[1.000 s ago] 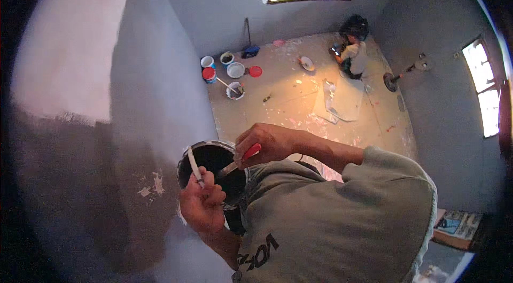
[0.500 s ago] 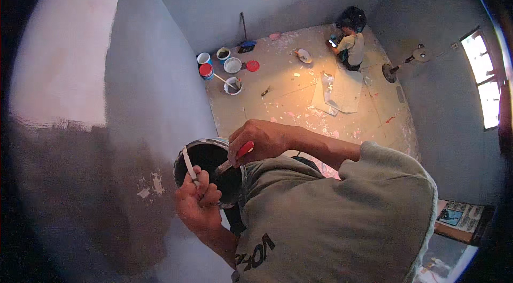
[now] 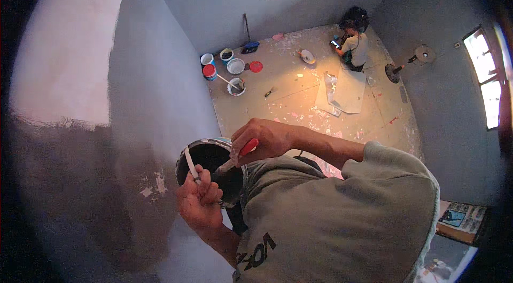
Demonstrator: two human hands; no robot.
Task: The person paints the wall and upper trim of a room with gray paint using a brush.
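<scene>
I look down from high up along a grey wall. My left hand (image 3: 199, 204) grips the white wire handle (image 3: 191, 164) of a dark paint bucket (image 3: 206, 157) held against my chest. My right hand (image 3: 262, 141) is closed on a red-handled brush (image 3: 247, 149), whose head dips into the bucket's dark inside and is hard to make out. My grey sleeve (image 3: 342, 213) fills the lower right.
The wall (image 3: 133, 96) at left is grey, with a pale unpainted patch above and chipped spots near the bucket. Far below on the floor stand several paint tubs (image 3: 227, 66), a broom (image 3: 248, 42), sheets (image 3: 342, 96) and a crouching person (image 3: 354, 45).
The view has shifted slightly. My right hand with the brush stays over the bucket, moving a little lower into it; my left hand keeps its hold on the handle.
</scene>
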